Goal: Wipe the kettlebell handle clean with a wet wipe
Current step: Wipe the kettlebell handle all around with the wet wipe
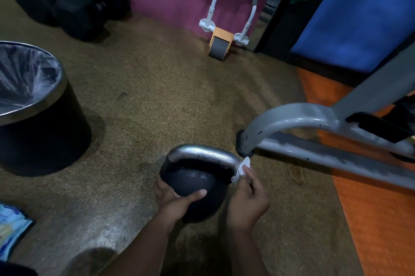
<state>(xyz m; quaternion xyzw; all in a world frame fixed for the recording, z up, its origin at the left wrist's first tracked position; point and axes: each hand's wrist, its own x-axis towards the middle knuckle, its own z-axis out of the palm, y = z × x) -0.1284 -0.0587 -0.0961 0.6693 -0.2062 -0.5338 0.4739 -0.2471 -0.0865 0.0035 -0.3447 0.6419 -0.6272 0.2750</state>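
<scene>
A black kettlebell (197, 183) with a shiny silver handle (202, 152) stands on the speckled brown floor at the lower middle. My left hand (177, 197) grips the round body from the left, thumb across its front. My right hand (247, 197) pinches a small crumpled white wet wipe (241, 169) and presses it against the right end of the handle, where the handle bends down to the body. The handle's top looks wet and glossy.
A black bin (42, 132) with a clear liner stands at the left. The grey frame of a gym machine (314, 132) reaches in from the right, close to the handle. An orange ab roller (220, 43) leans at the far wall. Dark weights (67, 4) sit far left; a blue packet (11, 228) lies near left.
</scene>
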